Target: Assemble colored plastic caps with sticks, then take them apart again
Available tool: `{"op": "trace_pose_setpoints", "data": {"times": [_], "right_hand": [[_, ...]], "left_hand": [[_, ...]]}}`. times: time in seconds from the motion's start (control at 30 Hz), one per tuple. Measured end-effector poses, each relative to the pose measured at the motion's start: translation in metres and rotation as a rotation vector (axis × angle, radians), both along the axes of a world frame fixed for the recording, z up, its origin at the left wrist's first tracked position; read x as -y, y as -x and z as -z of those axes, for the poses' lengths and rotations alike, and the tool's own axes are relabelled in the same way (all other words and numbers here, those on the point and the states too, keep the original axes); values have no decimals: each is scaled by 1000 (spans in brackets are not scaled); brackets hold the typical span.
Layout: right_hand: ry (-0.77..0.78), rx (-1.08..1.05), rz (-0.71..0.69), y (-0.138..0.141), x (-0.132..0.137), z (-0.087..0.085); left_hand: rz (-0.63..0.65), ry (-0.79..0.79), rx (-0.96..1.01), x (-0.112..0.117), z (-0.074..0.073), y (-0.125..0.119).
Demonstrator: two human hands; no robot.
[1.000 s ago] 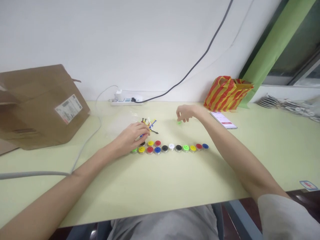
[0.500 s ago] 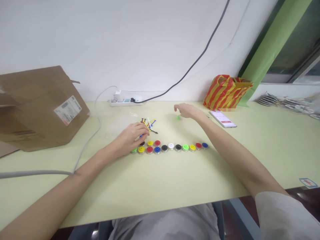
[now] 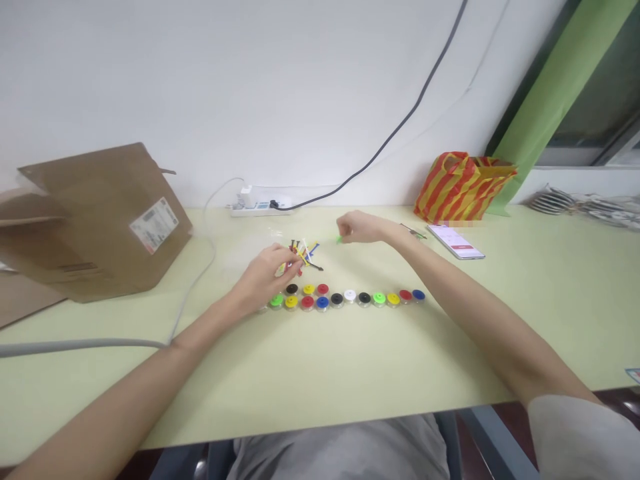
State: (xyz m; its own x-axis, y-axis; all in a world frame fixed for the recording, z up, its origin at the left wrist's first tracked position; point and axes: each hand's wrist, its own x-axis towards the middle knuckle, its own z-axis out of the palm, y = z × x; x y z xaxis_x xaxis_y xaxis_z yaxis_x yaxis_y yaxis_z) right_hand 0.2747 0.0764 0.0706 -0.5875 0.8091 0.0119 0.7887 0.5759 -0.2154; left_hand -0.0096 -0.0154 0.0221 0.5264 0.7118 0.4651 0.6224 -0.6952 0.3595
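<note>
My left hand [image 3: 270,272] reaches over the table with curled fingers pressed together at the edge of a pile of small coloured plastic pins [image 3: 310,253]. What its fingertips pinch, if anything, is hidden. Farther right, my right hand [image 3: 364,228] has its fingers closed on a small green plastic piece [image 3: 339,239], which pokes out at the fingertips. In front of the pile runs a row of small clear round pots with coloured lids, among them a blue one [image 3: 323,303] and a white one [image 3: 350,295]. A shorter second row, with a red lid [image 3: 323,289], lies behind its left part.
At left stands an opened cardboard box [image 3: 100,233], with a grey cable [image 3: 195,280] lying beside it. A power strip [image 3: 260,208] sits against the wall. Right of my right hand are a phone [image 3: 456,243] and a striped bag [image 3: 460,190]. Clear plastic film [image 3: 245,250] lies behind my left hand.
My right hand has closed on the green piece and moved left with it. My left fingers have drawn together by the pins. The whole view has shifted slightly.
</note>
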Motion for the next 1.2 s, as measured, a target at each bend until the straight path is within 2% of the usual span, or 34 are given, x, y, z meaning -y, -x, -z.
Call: {"op": "trace_pose_setpoints", "data": {"times": [0.13, 0.23, 0.33, 0.43, 0.53, 0.63, 0.87, 1.0, 1.2], "right_hand": [[73, -323, -271, 43, 28, -8], [66, -384, -365, 65, 49, -10], [45, -381, -378, 72, 60, -12], [87, -435, -395, 70, 58, -13], [189, -580, -427, 67, 53, -14], [265, -657, -396, 67, 54, -14], [151, -545, -340, 74, 64, -17], [150, -547, -348, 73, 66, -20], [430, -557, -454, 67, 68, -27]], "left_hand": [[-125, 81, 171, 7, -7, -4], [-94, 167, 236, 10, -11, -6], [-30, 244, 279, 12, -13, -7], [16, 261, 325, 11, -11, -6], [42, 203, 359, 10, -8, -5], [17, 101, 351, 8, -7, -5], [-30, 66, 351, 7, -2, -6], [-35, 67, 369, 8, -4, -6], [18, 48, 217, 15, -13, -9]]}}
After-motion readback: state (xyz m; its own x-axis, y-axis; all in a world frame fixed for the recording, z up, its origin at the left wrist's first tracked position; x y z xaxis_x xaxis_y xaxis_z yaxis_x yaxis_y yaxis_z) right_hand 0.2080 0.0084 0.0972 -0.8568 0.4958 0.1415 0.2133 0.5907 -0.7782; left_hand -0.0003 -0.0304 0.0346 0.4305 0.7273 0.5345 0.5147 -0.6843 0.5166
